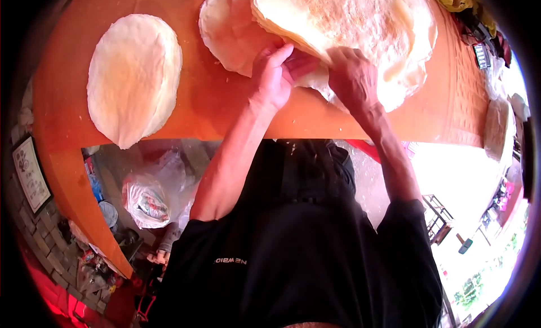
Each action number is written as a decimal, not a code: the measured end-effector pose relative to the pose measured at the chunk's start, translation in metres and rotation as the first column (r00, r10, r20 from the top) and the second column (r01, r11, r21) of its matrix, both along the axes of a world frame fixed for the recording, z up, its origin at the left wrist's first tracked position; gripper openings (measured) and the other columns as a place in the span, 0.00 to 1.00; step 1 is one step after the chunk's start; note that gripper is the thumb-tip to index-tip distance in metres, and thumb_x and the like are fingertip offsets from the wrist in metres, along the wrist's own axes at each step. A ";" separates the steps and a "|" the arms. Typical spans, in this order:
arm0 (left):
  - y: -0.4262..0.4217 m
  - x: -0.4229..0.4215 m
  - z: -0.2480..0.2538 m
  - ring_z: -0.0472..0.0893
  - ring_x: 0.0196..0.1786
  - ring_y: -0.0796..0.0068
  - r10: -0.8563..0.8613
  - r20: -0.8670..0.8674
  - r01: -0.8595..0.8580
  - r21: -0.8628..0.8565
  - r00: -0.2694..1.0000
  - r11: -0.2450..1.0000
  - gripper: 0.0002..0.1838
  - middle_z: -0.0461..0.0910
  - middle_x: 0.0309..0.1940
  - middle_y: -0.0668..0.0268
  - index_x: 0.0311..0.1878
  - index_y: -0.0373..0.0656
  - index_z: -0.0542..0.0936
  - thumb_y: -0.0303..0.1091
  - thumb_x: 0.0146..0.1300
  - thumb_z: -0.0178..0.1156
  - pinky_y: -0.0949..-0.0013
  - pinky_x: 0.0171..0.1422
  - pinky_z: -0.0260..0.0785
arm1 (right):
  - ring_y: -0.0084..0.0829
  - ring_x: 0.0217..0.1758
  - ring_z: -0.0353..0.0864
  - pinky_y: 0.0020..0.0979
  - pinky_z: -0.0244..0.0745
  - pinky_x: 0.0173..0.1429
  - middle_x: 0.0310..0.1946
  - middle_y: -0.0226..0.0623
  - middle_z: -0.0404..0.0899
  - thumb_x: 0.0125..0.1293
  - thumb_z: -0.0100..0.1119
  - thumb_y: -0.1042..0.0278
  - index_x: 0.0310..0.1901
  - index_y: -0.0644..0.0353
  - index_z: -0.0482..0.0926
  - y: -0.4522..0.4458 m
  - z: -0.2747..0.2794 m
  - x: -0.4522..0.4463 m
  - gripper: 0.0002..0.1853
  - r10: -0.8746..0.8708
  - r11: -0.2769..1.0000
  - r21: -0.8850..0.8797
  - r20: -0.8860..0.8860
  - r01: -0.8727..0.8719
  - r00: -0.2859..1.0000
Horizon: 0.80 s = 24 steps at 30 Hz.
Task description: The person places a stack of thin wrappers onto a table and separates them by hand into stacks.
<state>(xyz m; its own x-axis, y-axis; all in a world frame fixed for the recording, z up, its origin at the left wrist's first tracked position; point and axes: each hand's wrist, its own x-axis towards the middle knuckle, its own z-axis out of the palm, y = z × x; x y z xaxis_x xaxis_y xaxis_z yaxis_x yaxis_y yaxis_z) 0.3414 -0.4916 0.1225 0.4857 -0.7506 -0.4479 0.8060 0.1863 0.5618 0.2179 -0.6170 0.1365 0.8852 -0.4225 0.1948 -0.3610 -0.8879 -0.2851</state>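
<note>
A pile of thin, pale, flatbread-like sheets (389, 40) lies on the orange table at the top. Its upper layer is lifted or folded along the near left edge, exposing a flatter sheet (225, 29) beneath. My right hand (354, 80) has curled fingers gripping the near edge of the upper sheet. Beside it, my left hand (276, 74) is palm up with the thumb apart; its stretched fingers reach to the underside of that edge, their tips partly shaded. Apart on the left lies an oval pale sheet (134, 80), possibly several layers thick.
The orange table (191, 108) has its near edge just in front of my body and extends down the left side. Below are a plastic bag (147, 201) and another person's hand (158, 257). A framed sheet (31, 174) stands far left; a metal rack (437, 218) stands lower right.
</note>
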 end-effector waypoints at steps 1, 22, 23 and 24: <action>0.000 0.001 0.003 0.80 0.48 0.59 0.005 -0.041 -0.007 -0.043 0.999 0.999 0.14 0.79 0.45 0.53 0.53 0.35 0.72 0.33 0.69 0.50 0.58 0.55 0.77 | 0.39 0.29 0.80 0.41 0.75 0.31 0.25 0.41 0.79 0.56 0.63 0.60 0.32 0.57 0.79 -0.005 -0.007 0.001 0.10 -0.025 1.000 -0.011 -0.059 0.024 0.998; 0.001 -0.014 -0.022 0.81 0.47 0.60 -0.051 -0.004 0.051 0.208 0.999 0.977 0.13 0.78 0.44 0.55 0.53 0.37 0.69 0.32 0.69 0.53 0.60 0.55 0.75 | 0.38 0.29 0.76 0.36 0.73 0.38 0.30 0.40 0.78 0.59 0.59 0.68 0.34 0.58 0.79 -0.081 0.208 0.042 0.05 -0.044 0.957 -0.289 -0.175 -0.008 0.983; 0.004 -0.016 -0.017 0.81 0.46 0.61 -0.054 0.046 0.041 0.241 0.997 0.970 0.14 0.78 0.43 0.55 0.53 0.37 0.69 0.34 0.69 0.54 0.60 0.54 0.75 | 0.36 0.30 0.75 0.34 0.72 0.38 0.31 0.39 0.78 0.58 0.61 0.67 0.34 0.59 0.79 -0.083 0.218 0.035 0.06 -0.028 0.824 -0.565 -0.121 -0.046 0.992; 0.010 -0.018 -0.010 0.81 0.46 0.61 -0.056 0.044 0.044 0.241 0.997 0.970 0.14 0.78 0.43 0.55 0.53 0.37 0.69 0.34 0.69 0.54 0.60 0.54 0.75 | 0.36 0.30 0.76 0.35 0.73 0.38 0.31 0.40 0.78 0.58 0.60 0.67 0.37 0.59 0.79 -0.080 0.222 0.031 0.07 -0.001 0.797 -0.603 -0.048 -0.029 0.999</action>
<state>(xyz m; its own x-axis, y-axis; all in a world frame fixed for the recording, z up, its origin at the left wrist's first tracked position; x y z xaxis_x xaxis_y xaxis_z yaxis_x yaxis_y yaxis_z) 0.3232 -0.4814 0.1125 0.4768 -0.6483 -0.5936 0.7808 0.0021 0.6248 0.2490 -0.6966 0.3583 0.9038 -0.2199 0.3671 -0.3464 -0.8797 0.3258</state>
